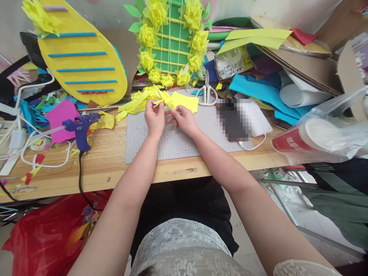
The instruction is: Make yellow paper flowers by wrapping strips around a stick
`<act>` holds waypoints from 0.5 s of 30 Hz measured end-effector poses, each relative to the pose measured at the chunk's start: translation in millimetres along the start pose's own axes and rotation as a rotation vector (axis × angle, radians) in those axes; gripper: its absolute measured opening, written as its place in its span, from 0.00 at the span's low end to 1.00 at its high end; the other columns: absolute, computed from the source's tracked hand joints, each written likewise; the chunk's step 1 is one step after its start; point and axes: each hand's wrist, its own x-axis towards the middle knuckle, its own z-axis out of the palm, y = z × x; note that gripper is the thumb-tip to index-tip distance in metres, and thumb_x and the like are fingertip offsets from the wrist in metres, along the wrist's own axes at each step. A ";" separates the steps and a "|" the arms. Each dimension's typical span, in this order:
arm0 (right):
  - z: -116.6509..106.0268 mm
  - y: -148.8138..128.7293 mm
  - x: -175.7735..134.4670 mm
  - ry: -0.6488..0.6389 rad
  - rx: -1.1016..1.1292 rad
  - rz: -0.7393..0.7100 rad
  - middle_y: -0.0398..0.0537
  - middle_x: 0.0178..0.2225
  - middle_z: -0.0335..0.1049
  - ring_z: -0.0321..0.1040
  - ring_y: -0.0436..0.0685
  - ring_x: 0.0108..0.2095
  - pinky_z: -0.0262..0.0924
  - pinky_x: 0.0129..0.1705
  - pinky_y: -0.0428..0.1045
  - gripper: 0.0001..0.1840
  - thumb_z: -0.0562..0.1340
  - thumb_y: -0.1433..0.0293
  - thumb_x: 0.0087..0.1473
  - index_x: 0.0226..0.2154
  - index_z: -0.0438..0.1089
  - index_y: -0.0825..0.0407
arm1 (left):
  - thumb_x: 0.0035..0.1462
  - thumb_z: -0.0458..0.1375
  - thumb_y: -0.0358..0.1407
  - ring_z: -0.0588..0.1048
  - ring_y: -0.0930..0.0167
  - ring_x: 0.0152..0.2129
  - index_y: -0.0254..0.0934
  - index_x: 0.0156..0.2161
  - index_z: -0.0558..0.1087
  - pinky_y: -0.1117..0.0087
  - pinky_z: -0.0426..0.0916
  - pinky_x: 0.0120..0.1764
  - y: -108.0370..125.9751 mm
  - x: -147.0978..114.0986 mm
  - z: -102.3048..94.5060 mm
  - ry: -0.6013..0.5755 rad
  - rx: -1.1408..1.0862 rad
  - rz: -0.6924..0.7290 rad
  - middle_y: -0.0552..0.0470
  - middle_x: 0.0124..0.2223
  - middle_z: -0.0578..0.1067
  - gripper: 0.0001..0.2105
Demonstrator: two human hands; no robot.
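Over the far part of the cutting mat (178, 145), forearms (137, 168) stretched forward and converging, the left hand (155, 119) and right hand (185, 119) pinch yellow paper (157, 102) between their fingers (180, 111).

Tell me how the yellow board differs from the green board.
The yellow board has mostly blue strips; the green board has yellow strips.
White strings run down the green board; none show on the yellow board.
The yellow board shows yellow petals only at upper left, while yellow flowers edge the green board.
Both have crosswise strips.
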 end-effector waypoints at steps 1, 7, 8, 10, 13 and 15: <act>0.0 0.9 0.5 0.000 -0.009 -0.003 0.38 0.19 0.69 0.53 0.43 0.12 0.49 0.17 0.43 0.15 0.57 0.61 0.56 0.23 0.56 0.50 | 0.44 0.66 0.38 0.73 0.74 0.37 0.38 0.31 0.67 0.75 0.71 0.37 0.0 -0.2 0.2 0.003 0.001 0.001 0.54 0.36 0.69 0.12; -0.1 5.6 1.9 0.002 -0.033 -0.014 0.38 0.20 0.69 0.54 0.43 0.12 0.51 0.17 0.43 0.15 0.55 0.61 0.57 0.24 0.55 0.50 | 0.43 0.65 0.43 0.73 0.72 0.38 0.38 0.32 0.66 0.70 0.73 0.39 -11.2 6.4 -4.9 -0.036 0.047 0.074 0.53 0.38 0.69 0.15; -0.3 5.7 1.9 0.004 -0.038 -0.012 0.38 0.19 0.68 0.54 0.43 0.12 0.51 0.17 0.43 0.15 0.55 0.61 0.57 0.24 0.55 0.50 | 0.43 0.65 0.45 0.73 0.72 0.38 0.38 0.33 0.66 0.69 0.73 0.39 -15.3 8.9 -6.7 -0.041 0.061 0.093 0.53 0.38 0.69 0.17; -0.7 5.3 1.8 0.008 -0.056 -0.003 0.37 0.19 0.68 0.53 0.43 0.12 0.50 0.17 0.43 0.15 0.55 0.61 0.57 0.24 0.55 0.50 | 0.42 0.64 0.49 0.73 0.71 0.39 0.39 0.34 0.66 0.67 0.73 0.41 -23.4 14.0 -10.3 -0.079 0.071 0.111 0.52 0.38 0.69 0.19; -1.5 3.9 1.5 0.015 -0.085 0.003 0.36 0.18 0.67 0.53 0.43 0.12 0.50 0.17 0.43 0.15 0.55 0.61 0.57 0.24 0.56 0.51 | 0.42 0.63 0.51 0.73 0.71 0.39 0.39 0.34 0.66 0.65 0.74 0.41 -31.4 18.6 -13.6 -0.110 0.064 0.130 0.52 0.38 0.69 0.21; -2.0 3.2 1.4 0.019 -0.108 -0.001 0.36 0.18 0.67 0.54 0.43 0.12 0.50 0.18 0.43 0.14 0.54 0.61 0.58 0.25 0.56 0.51 | 0.41 0.63 0.52 0.73 0.71 0.38 0.39 0.34 0.65 0.65 0.74 0.41 -32.3 18.9 -13.8 -0.114 0.063 0.135 0.52 0.37 0.68 0.21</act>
